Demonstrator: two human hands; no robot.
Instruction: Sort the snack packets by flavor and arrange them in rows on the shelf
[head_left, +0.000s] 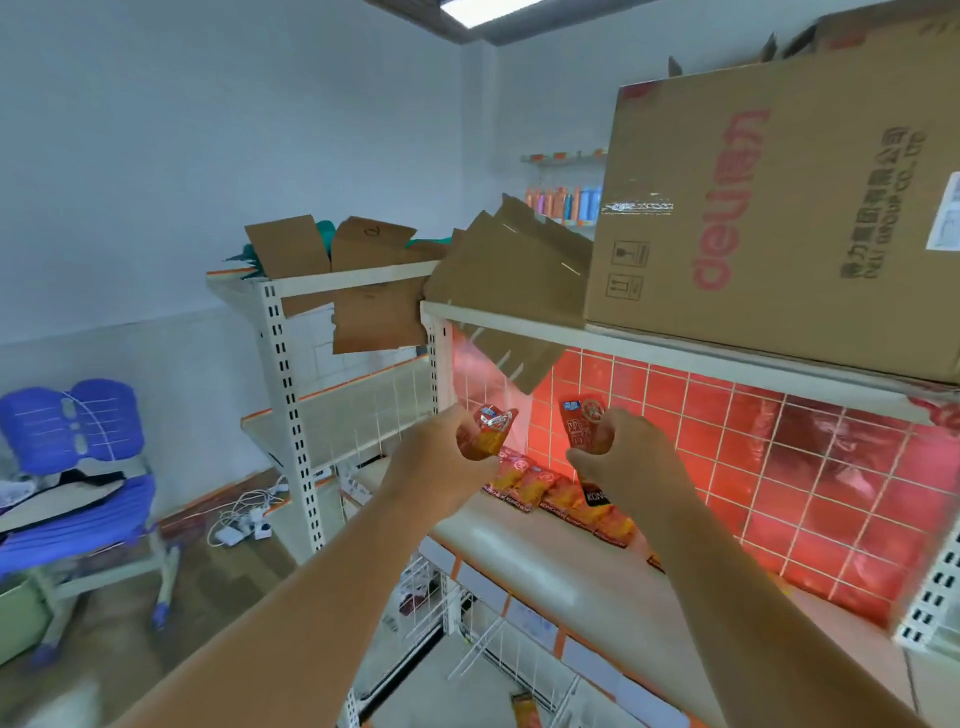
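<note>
Left hand (441, 460) fingers curled round a crumpled red-orange foil snack packet (491, 434), right hand (626, 460) gripping a second red packet (584, 423) upright; row of red packets (558, 496) lies just below on cream metal shelf (545, 566), running rightward, right hand nearer.

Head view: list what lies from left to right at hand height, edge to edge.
Blue chair → white cables on the floor → left hand → left hand's packet → right hand's packet → right hand → red grid panel behind the shelf.
</note>
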